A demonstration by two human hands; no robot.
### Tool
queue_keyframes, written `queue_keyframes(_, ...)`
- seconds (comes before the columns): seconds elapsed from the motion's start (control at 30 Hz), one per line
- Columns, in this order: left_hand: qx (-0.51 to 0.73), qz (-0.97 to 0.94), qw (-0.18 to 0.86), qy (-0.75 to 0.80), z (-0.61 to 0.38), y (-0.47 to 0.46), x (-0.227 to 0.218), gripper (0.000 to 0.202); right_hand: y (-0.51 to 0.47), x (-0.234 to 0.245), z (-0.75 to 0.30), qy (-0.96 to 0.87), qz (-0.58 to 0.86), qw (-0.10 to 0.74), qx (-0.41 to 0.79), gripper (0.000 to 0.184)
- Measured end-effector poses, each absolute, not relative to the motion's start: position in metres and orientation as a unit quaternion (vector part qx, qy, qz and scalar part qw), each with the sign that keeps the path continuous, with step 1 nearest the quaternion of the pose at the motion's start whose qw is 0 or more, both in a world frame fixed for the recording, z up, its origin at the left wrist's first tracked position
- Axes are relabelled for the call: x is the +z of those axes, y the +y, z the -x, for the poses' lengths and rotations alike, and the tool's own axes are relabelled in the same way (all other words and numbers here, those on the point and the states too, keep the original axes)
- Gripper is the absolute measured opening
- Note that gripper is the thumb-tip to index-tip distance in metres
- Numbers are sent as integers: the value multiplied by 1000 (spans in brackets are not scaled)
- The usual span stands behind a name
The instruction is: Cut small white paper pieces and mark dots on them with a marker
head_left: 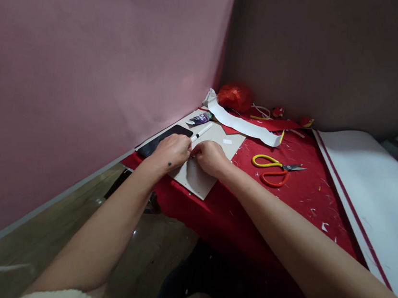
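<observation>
Both my hands rest on a grey cardboard sheet (200, 180) lying at the left corner of a low table under a red cloth (287, 198). My left hand (171, 151) is curled closed and grips a white marker pen (201, 133) that points up and to the right. My right hand (209, 156) is closed too, knuckles up, pressed against the left hand on the card; what its fingers hold is hidden. A black phone (164, 140) lies just left of my left hand.
Yellow-and-orange scissors (272, 169) lie right of the card. A white paper strip (240, 122), a glue tube (200, 119) and a red plastic bag (235, 97) sit near the corner. A large white sheet (375, 190) covers the right side. Paper scraps dot the cloth.
</observation>
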State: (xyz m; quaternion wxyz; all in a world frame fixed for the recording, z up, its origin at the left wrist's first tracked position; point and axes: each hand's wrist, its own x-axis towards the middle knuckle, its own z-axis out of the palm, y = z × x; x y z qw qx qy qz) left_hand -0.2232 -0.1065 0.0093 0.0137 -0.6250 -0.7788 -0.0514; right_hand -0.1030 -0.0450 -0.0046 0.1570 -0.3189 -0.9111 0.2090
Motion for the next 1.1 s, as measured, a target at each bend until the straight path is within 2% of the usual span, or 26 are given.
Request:
queue_keyframes(0.23,-55,620,6,-783,224,-108,10,23,-44,-2,98,-904,311,187,228,24)
queue_keyframes(0.53,-74,619,-23,-781,226,-106,11,23,-43,-2,101,-900,317,177,239,17)
queue_keyframes(0.9,-83,600,-70,-793,228,-102,8,18,-43,-5,101,-896,321,189,242,24)
queue_keyframes(1.1,-63,601,-71,-794,228,-101,11,18,-43,-6,98,-887,311,227,254,28)
